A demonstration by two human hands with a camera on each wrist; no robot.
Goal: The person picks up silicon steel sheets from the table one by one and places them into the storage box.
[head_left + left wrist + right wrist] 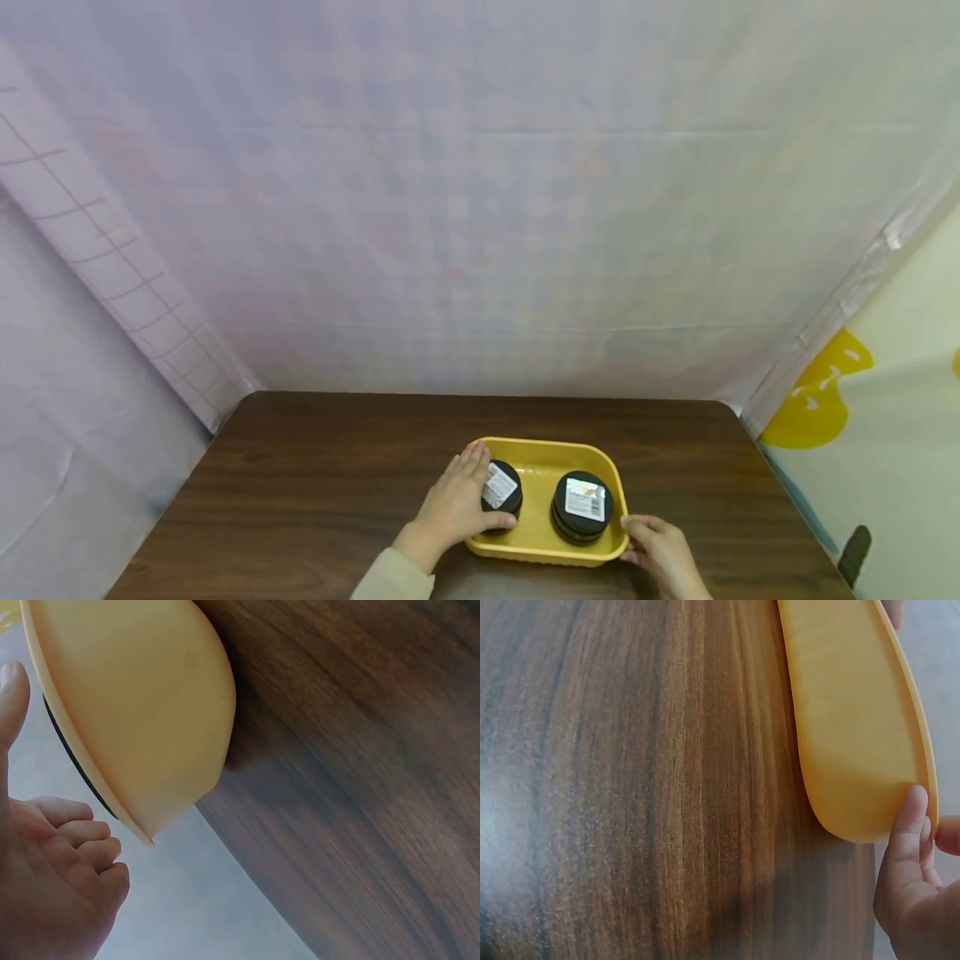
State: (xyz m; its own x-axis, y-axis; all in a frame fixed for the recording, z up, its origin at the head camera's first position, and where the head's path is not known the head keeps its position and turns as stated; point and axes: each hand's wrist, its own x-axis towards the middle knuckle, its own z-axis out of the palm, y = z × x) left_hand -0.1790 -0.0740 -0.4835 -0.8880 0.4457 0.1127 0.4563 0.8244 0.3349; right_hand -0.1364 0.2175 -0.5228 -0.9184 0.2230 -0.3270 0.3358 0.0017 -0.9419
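Note:
Two round black jars with white labels on their lids sit in a yellow plastic basket (pixel 536 546). My left hand (pixel 453 500) grips the left jar (pixel 501 486), its fingers along the far left side and its thumb across the front. In the left wrist view that hand (pixel 60 877) shows beside the basket wall (pixel 142 705), with a dark sliver of jar above the rim. At the basket's right end my right hand (pixel 660 550) pinches the rim, clear of the right jar (pixel 583 507). The right wrist view shows its index finger (pixel 909 825) against the outer wall.
The basket stands on a dark brown wooden table (pixel 337 475), near its front edge. A pale curtain (pixel 480 208) hangs behind the table, with more sheeting at both sides. A dark rounded object (pixel 855 552) shows beyond the table's right edge.

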